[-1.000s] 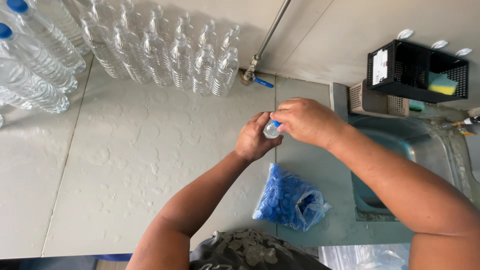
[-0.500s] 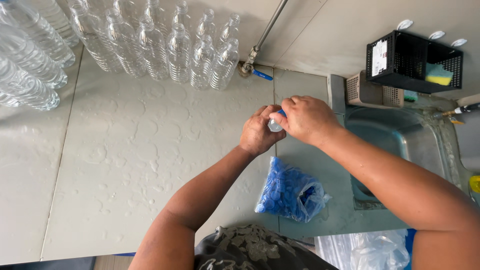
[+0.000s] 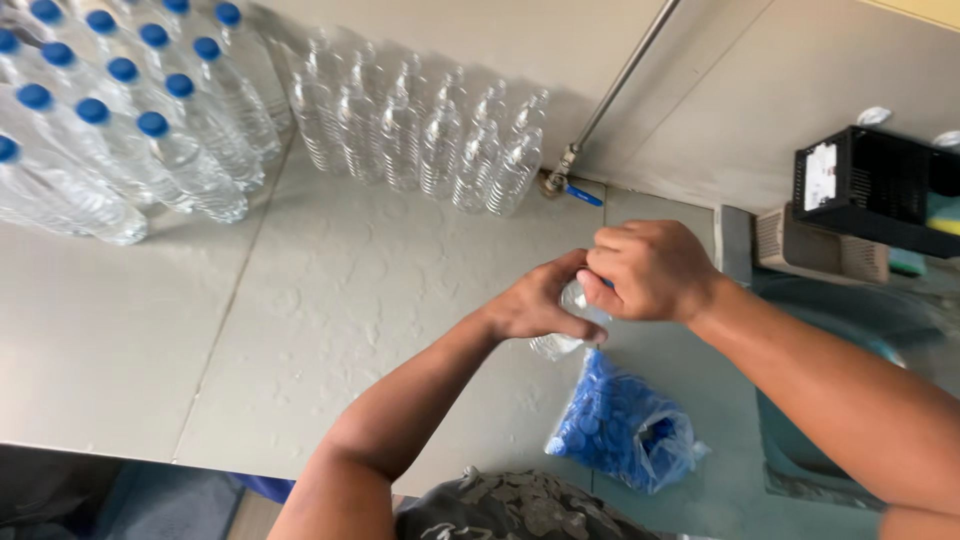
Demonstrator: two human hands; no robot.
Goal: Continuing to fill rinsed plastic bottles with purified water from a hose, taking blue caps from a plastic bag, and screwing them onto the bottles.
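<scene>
Gripping a clear bottle (image 3: 560, 335), both hands (image 3: 600, 285), apparently at its cap.

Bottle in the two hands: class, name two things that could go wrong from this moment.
The clear bottle is held off the counter by the left hand while the right hand covers its top; it might slip or spill. The open bag of blue caps lies near the counter edge and could get knocked off.
</scene>
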